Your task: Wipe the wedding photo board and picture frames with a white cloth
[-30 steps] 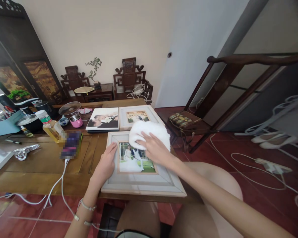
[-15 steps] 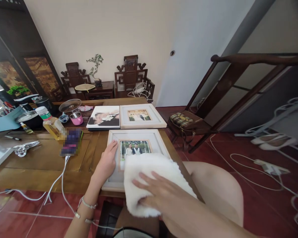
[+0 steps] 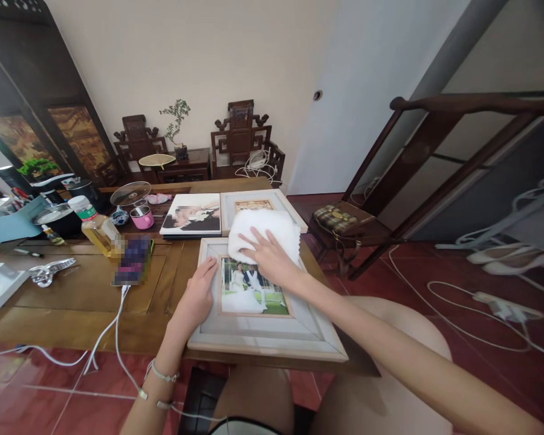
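A framed wedding photo [image 3: 254,290] in a pale wooden picture frame [image 3: 267,353] lies flat at the table's near edge. My left hand [image 3: 198,296] rests on the frame's left side, fingers stretched along it, gripping nothing. Near the frame's far edge, my right hand [image 3: 269,257] holds a fluffy white cloth [image 3: 272,226], fingers spread over its top. The cloth hides the photo's upper edge and overlaps a second picture frame [image 3: 294,208] behind. Left of that one lies a photo print or album [image 3: 190,214].
To the left are a phone [image 3: 133,260] with a white cable, a bottle [image 3: 100,229], a hair clip [image 3: 52,272], a pink cup [image 3: 142,216] and a power strip [image 3: 0,290]. A dark wooden chair [image 3: 417,151] with a plaid bag [image 3: 342,220] stands to the right.
My right hand has moved the cloth forward from the frame's lower right to its far edge, uncovering most of the photo. My left hand stays on the frame's left side.
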Demonstrator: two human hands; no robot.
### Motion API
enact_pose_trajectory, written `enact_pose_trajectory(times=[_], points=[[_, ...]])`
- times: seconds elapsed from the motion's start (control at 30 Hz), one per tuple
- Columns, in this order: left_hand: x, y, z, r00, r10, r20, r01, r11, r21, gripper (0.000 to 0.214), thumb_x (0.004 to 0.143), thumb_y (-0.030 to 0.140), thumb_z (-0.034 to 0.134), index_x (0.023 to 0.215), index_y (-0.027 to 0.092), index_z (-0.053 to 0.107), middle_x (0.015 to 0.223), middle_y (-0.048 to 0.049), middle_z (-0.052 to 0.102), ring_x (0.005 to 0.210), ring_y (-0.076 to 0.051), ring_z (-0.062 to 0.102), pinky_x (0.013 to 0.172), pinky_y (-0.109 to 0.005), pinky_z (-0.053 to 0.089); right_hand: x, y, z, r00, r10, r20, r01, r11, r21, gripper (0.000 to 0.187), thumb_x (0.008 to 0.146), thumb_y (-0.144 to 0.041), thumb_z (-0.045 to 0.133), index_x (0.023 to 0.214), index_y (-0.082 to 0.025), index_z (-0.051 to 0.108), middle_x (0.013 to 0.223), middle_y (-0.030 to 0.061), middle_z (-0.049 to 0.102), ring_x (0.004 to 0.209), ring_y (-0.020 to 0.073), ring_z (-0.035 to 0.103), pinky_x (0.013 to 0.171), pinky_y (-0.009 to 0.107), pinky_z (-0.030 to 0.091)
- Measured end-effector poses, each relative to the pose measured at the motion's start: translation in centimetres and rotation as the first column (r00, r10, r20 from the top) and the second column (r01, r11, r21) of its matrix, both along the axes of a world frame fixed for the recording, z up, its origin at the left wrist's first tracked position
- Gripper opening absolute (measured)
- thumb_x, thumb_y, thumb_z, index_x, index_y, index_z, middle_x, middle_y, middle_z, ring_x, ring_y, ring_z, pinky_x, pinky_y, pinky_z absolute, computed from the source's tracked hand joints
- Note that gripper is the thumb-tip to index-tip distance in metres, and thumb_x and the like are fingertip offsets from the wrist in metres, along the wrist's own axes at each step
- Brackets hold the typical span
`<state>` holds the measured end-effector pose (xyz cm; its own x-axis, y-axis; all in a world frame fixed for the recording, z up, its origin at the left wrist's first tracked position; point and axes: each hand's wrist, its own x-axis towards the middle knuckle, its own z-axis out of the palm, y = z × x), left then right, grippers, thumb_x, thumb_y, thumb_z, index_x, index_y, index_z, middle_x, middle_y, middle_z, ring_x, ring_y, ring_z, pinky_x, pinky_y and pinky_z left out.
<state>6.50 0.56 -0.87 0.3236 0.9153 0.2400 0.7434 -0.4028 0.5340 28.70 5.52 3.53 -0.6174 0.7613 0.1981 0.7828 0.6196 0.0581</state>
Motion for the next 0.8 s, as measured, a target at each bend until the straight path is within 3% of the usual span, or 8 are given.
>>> enact_pose_trajectory(times=[0.1, 0.23, 0.37, 0.47, 0.53, 0.63, 0.8], points=[[0.0, 0.1, -0.2, 1.0, 0.006, 0.02, -0.006, 1.0, 0.017, 0.064, 0.076, -0.004, 0.031, 0.137, 0.015, 0.042, 0.146, -0.0124, 0.039, 0.138, -0.022, 0.03, 0.113, -0.049, 0.027, -0.8, -1.5, -0.3, 0.998, 0.05, 0.032, -0.048, 0.997, -0.06, 0.069, 0.062, 0.01, 0.042, 0.123, -0.018, 0.059, 0.15, 0.0071, 0.031, 0.139, 0.0374, 0.015, 0.107, 0.064, 0.018], [0.0, 0.1, -0.5, 0.999, 0.001, 0.037, -0.003, 0.999, 0.053, 0.064, 0.077, -0.004, 0.031, 0.137, 0.017, 0.042, 0.145, -0.0108, 0.041, 0.138, -0.021, 0.031, 0.113, -0.048, 0.028, -1.3, -7.4, 0.0, 0.991, 0.135, -0.004, -0.132, 0.959, -0.251, 0.063, 0.066, 0.003, 0.046, 0.124, -0.02, 0.059, 0.15, 0.0081, 0.032, 0.138, 0.0385, 0.016, 0.106, 0.065, 0.018], [0.0, 0.1, -0.4, 1.0, 0.005, 0.013, -0.006, 0.999, 0.042, 0.063, 0.077, -0.004, 0.03, 0.137, 0.014, 0.042, 0.145, -0.0124, 0.04, 0.138, -0.021, 0.03, 0.113, -0.047, 0.028, -1.0, -13.0, 2.7, 0.98, 0.18, -0.089, -0.201, 0.868, -0.454, 0.061, 0.069, 0.001, 0.045, 0.123, -0.024, 0.059, 0.149, 0.0047, 0.033, 0.139, 0.036, 0.017, 0.108, 0.062, 0.021], [0.0, 0.1, -0.3, 1.0, 0.01, 0.002, -0.01, 1.0, 0.019, 0.061, 0.078, -0.003, 0.03, 0.136, 0.01, 0.042, 0.146, -0.0146, 0.038, 0.138, -0.023, 0.03, 0.113, -0.048, 0.029, -1.0, -15.1, 4.6, 0.972, 0.201, -0.124, -0.236, 0.792, -0.563, 0.062, 0.067, 0.003, 0.043, 0.118, -0.028, 0.063, 0.147, 0.0009, 0.037, 0.138, 0.0322, 0.022, 0.109, 0.058, 0.024], [0.0, 0.1, -0.3, 1.0, 0.006, 0.008, -0.006, 1.0, 0.02, 0.06, 0.079, -0.002, 0.03, 0.136, 0.011, 0.042, 0.146, -0.014, 0.038, 0.138, -0.023, 0.03, 0.113, -0.048, 0.029, -1.2, -15.3, 4.7, 0.972, 0.196, -0.131, -0.236, 0.787, -0.57, 0.062, 0.066, 0.003, 0.043, 0.116, -0.027, 0.064, 0.146, 0.0004, 0.039, 0.137, 0.032, 0.024, 0.109, 0.058, 0.023], [0.0, 0.1, -0.4, 1.0, -0.001, 0.022, 0.0, 0.999, 0.037, 0.061, 0.079, -0.002, 0.031, 0.137, 0.014, 0.041, 0.146, -0.0119, 0.039, 0.138, -0.022, 0.031, 0.113, -0.047, 0.028, -1.4, -13.9, 3.0, 0.972, 0.18, -0.149, -0.231, 0.844, -0.484, 0.065, 0.066, 0.003, 0.043, 0.122, -0.026, 0.06, 0.149, 0.001, 0.034, 0.139, 0.0318, 0.018, 0.11, 0.058, 0.02], [0.1, 0.0, -0.2, 1.0, 0.018, 0.026, -0.019, 1.0, 0.023, 0.06, 0.079, -0.003, 0.03, 0.136, 0.014, 0.043, 0.145, -0.0124, 0.04, 0.138, -0.022, 0.031, 0.113, -0.047, 0.027, -0.9, -6.9, 0.7, 0.998, 0.058, -0.014, -0.059, 0.963, -0.262, 0.073, 0.063, 0.007, 0.043, 0.129, -0.021, 0.054, 0.152, 0.0064, 0.027, 0.14, 0.0335, 0.014, 0.109, 0.062, 0.015]])
